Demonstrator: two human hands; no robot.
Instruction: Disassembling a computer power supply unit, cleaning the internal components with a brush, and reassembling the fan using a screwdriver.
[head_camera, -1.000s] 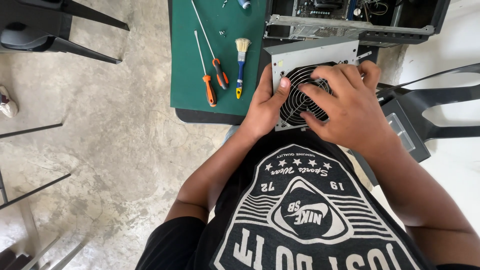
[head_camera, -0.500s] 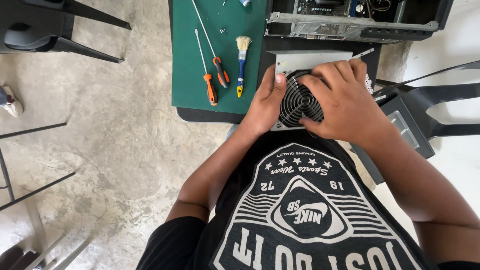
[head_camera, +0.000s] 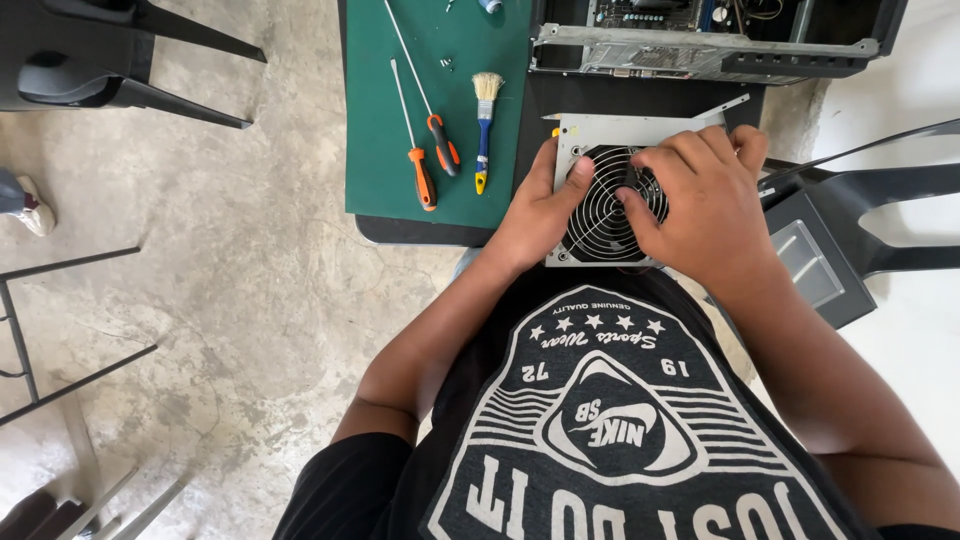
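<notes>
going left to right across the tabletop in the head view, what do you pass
orange-handled screwdriver → red-and-black-handled screwdriver → small brush with blue and yellow handle → left hand → grey box with round fan grille → right hand

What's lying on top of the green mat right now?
On the green rectangular mat: two orange-handled screwdrivers, a small blue-and-yellow brush, a few loose screws. Its top edge is out of frame.
</notes>
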